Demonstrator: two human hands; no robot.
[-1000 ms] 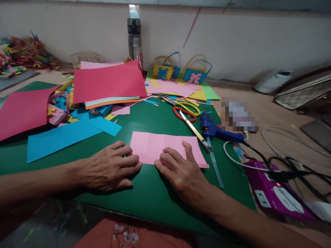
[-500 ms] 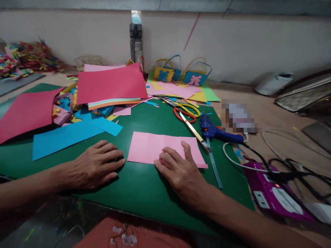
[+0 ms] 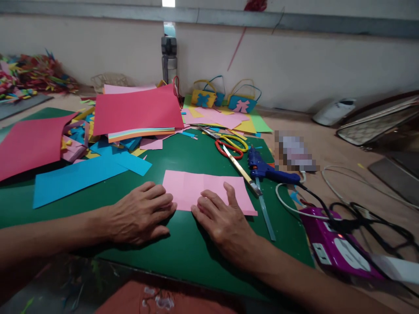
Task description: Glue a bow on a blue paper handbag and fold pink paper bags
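A creased pink paper rectangle (image 3: pixel 199 188) lies flat on the green cutting mat (image 3: pixel 183 253). My right hand (image 3: pixel 222 222) rests palm down on the paper's near edge, fingers spread. My left hand (image 3: pixel 140 213) lies flat on the mat, its fingertips touching the paper's near left corner. Neither hand grips anything.
Right of the paper lie a metal ruler (image 3: pixel 240 169), scissors (image 3: pixel 231 145), a blue glue gun (image 3: pixel 266 169) with cables, and a purple power strip (image 3: pixel 337 246). Stacked coloured sheets (image 3: pixel 137 111), blue strips (image 3: pixel 77 176) and scraps fill the left. Small paper bags (image 3: pixel 240 101) and a bottle (image 3: pixel 169 54) stand by the wall.
My left hand slid away to the left, then came back right to touch the pink paper's corner. The right hand stayed on the paper.
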